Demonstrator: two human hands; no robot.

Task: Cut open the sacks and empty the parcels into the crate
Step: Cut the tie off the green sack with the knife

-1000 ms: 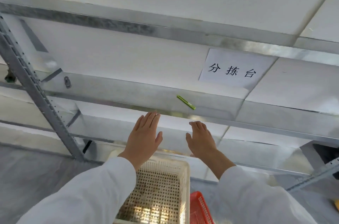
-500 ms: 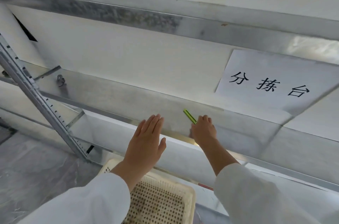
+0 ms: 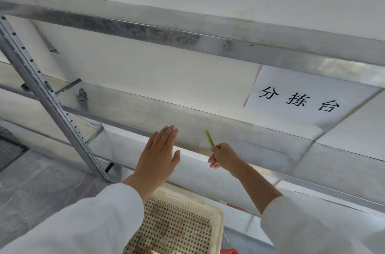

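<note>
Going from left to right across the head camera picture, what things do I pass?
Slanted grey metal shelf post with holes → left hand, flat and open → thin green plastic tool → right hand gripping it → white paper sign with black characters.

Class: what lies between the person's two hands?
In the head view, only bare metal shelf lies between the left hand and the right hand, which pinches a thin green tool.

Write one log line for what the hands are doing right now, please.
left hand: open, flat | right hand: pinches thin green tool | crate: below hands
</note>
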